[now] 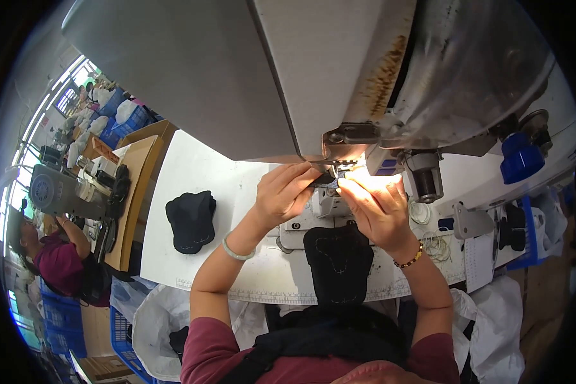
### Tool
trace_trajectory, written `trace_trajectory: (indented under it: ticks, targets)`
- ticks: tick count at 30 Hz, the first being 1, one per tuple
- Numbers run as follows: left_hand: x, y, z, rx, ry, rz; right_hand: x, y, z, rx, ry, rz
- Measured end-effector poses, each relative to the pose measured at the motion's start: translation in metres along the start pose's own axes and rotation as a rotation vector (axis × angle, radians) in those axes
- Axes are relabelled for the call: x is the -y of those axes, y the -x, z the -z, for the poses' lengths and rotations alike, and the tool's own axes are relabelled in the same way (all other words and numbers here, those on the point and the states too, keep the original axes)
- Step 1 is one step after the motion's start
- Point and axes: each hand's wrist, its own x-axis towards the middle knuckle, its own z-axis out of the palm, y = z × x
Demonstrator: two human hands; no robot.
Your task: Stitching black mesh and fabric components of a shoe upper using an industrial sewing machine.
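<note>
Under the lit head of a sewing machine (349, 144), my two hands hold a small dark fabric piece (326, 180) between them. My left hand (287, 192), with a pale bangle on its wrist, pinches its left end. The fingertips of my right hand (379, 206) are closed at the piece's right end, close to the needle area; glare hides the exact contact. Below my hands, a black shaped fabric piece (338, 265) with light stitch marks lies at the table's front edge. A stack of similar black pieces (191, 221) rests left of my left forearm.
The white table (249, 275) has a ruler strip along its curved front edge. Loose pale thread (436, 246) lies on the right. White bags (157, 320) and blue crates (125, 339) stand below. At far left, another person (64, 256) sits by another sewing machine (64, 192).
</note>
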Motion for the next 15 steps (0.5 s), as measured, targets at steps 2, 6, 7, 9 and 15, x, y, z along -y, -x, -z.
trace_trajectory:
  ticks: [2, 6, 7, 9, 15]
  targets:
    - [0.007, -0.003, 0.007, -0.006, 0.082, -0.019, 0.0, 0.001, -0.001, -0.021, -0.001, -0.02]
    - [0.031, -0.012, 0.006, 0.072, 0.152, 0.493, 0.002, -0.005, -0.004, -0.049, -0.029, -0.039]
    - [0.038, -0.014, 0.003, 0.253, -0.141, 0.442, 0.003, -0.008, -0.003, -0.083, -0.03, -0.027]
    - [0.047, -0.015, 0.0, 0.259, 0.069, 0.427, 0.004, -0.013, 0.002, -0.046, -0.029, -0.049]
    - [0.046, -0.023, 0.006, 0.161, 1.124, 1.412, -0.034, 0.007, 0.127, -0.267, 0.4, 0.07]
